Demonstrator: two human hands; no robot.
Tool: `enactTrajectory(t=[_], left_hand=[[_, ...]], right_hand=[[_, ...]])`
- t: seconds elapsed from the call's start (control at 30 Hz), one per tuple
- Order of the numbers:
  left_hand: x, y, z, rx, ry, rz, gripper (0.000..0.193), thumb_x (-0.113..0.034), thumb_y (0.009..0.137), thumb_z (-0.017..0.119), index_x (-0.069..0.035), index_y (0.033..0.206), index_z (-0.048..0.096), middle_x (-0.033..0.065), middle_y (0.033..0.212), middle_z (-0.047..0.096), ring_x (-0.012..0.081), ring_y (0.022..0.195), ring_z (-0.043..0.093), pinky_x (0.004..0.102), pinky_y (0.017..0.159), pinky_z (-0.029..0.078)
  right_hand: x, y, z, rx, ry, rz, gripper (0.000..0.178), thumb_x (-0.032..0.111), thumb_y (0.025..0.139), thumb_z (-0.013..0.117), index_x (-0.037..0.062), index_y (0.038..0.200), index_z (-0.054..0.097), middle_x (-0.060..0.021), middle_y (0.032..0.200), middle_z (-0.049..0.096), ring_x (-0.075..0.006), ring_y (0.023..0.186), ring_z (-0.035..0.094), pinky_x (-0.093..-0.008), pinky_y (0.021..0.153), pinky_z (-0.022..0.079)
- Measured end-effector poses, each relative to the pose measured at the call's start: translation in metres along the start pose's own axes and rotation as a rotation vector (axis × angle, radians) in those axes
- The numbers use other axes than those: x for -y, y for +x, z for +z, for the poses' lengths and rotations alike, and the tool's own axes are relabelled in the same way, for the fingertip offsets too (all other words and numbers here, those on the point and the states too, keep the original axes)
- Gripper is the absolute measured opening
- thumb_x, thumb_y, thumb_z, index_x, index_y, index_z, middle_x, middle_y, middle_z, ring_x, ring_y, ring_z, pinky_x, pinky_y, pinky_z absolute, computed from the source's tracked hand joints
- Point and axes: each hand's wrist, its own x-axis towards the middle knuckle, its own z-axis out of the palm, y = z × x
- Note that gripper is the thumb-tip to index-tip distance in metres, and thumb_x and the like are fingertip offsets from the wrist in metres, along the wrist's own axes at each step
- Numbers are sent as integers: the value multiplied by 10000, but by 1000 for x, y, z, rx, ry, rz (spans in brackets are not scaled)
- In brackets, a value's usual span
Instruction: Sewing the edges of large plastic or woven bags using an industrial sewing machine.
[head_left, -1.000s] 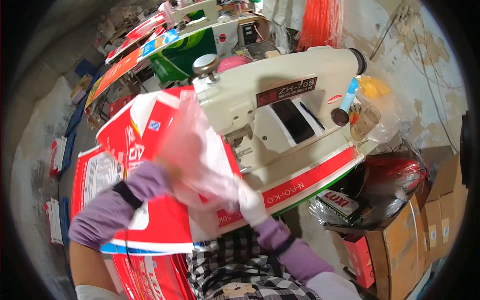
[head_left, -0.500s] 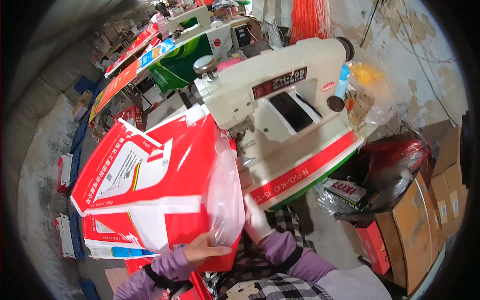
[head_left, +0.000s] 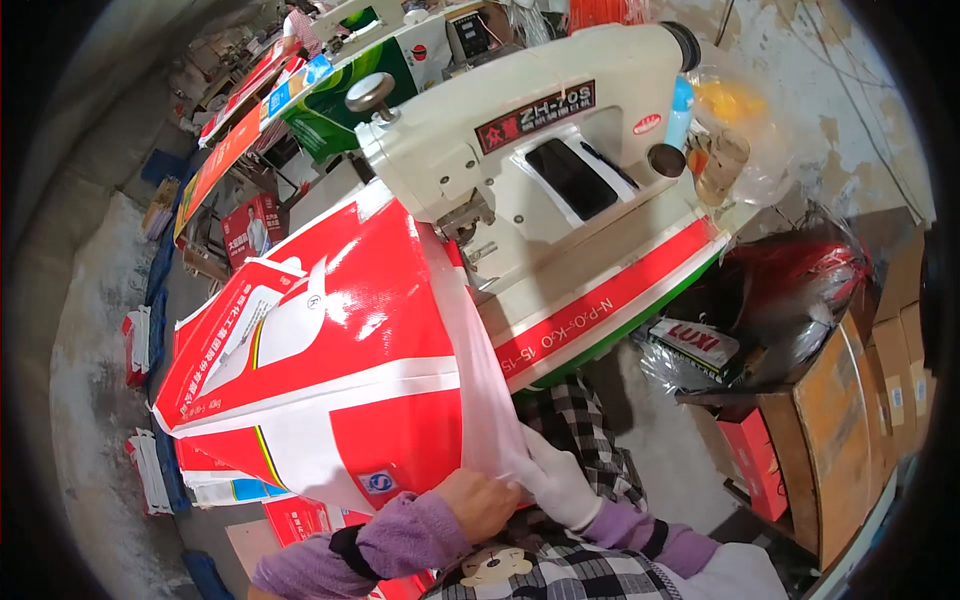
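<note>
A red and white woven sack (head_left: 370, 300) lies spread out on the left part of the sewing machine's table, its edge running close to the needle area of the cream industrial sewing machine (head_left: 520, 130). A translucent plastic liner (head_left: 484, 380) sticks out along the sack's right edge. My left hand (head_left: 482, 504), bare, is closed on the near corner of the liner. Beside it my right hand (head_left: 562, 486), in a white glove, pinches the same edge; its fingertips are partly hidden by the liner.
On the machine bed lie a black phone (head_left: 572, 178) and a pen (head_left: 608, 164). A blue bottle (head_left: 679, 112) stands behind. More sacks (head_left: 215, 488) are stacked underneath. A cardboard box (head_left: 840, 450) and plastic bags stand at right. Another person (head_left: 300, 28) is far off.
My left hand has gone from spread fingers to a closed grip, moving right and slightly down. My right hand has come down to meet it. The sack's near side is pulled rightward and flatter.
</note>
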Motion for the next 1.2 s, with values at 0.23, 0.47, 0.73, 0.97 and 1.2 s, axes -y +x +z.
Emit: enactTrajectory(t=[0.23,0.47,0.73,0.97,1.2], left_hand=[[58,23,-60,-80,-2,427,230,-272,814,613,-64,720,636,122,699,636,314,671,632,416,633,508],[191,50,-219,94,311,-182,433,-498,844,608,-95,728,715,112,651,635,264,650,639,379,634,506],[-17,50,35,-94,350,246,197,-210,814,556,-163,657,667,4,572,602,204,541,612,329,470,442],[147,92,-142,-117,375,-144,181,-279,866,583,-114,867,657,62,776,637,229,683,632,357,630,478],[92,3,-9,153,-468,-201,342,-363,890,618,-56,1040,639,142,940,679,264,811,664,385,763,508]], right_hand=[[15,2,7,-6,-373,-20,736,119,786,570,150,1464,285,-191,585,571,-376,543,600,-471,523,480],[-10,108,-3,-105,-760,-66,630,161,825,563,142,1426,375,-183,606,592,-375,587,614,-485,552,480],[-22,271,17,-109,-951,209,313,190,835,546,89,1118,632,-179,836,691,-356,792,678,-476,670,535],[-79,103,25,-31,-9,-180,585,224,904,516,85,1437,319,-234,1051,647,-425,954,628,-428,856,502],[-7,42,4,132,-64,130,347,176,932,438,95,1268,452,-231,828,646,-402,779,645,-458,677,525]])
